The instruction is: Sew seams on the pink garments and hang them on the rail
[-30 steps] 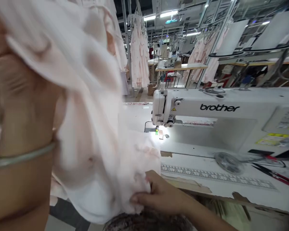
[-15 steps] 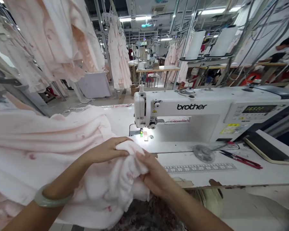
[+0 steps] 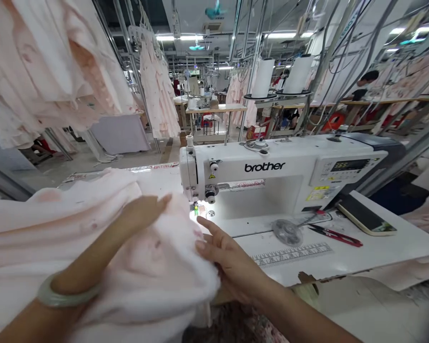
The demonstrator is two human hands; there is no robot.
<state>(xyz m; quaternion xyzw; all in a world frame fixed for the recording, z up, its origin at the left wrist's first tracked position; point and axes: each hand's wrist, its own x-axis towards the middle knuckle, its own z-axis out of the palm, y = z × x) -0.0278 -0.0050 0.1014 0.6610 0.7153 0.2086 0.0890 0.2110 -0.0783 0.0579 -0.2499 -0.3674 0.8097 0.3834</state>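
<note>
A pale pink garment [image 3: 93, 238] is heaped over the left part of the white sewing table [image 3: 343, 257]. My left hand [image 3: 145, 212] lies flat on top of the cloth, fingers stretched toward the needle, a green bangle on its wrist. My right hand [image 3: 223, 255] is at the cloth's right edge with fingers apart, the thumb pressed against the fabric. A white Brother sewing machine [image 3: 271, 171] stands just behind, its lit needle area [image 3: 196, 209] beside the cloth.
Red-handled thread snips [image 3: 336, 234], a round disc [image 3: 287, 231] and a phone [image 3: 364, 218] lie on the table at the right. A printed ruler [image 3: 293, 253] runs along the table front. Pink garments [image 3: 39, 71] hang overhead at left. A person [image 3: 364, 81] sits far right.
The garment came down from in front of my view onto the table. My hands bunched its edge, then spread it; the left hand now lies flat on it.
</note>
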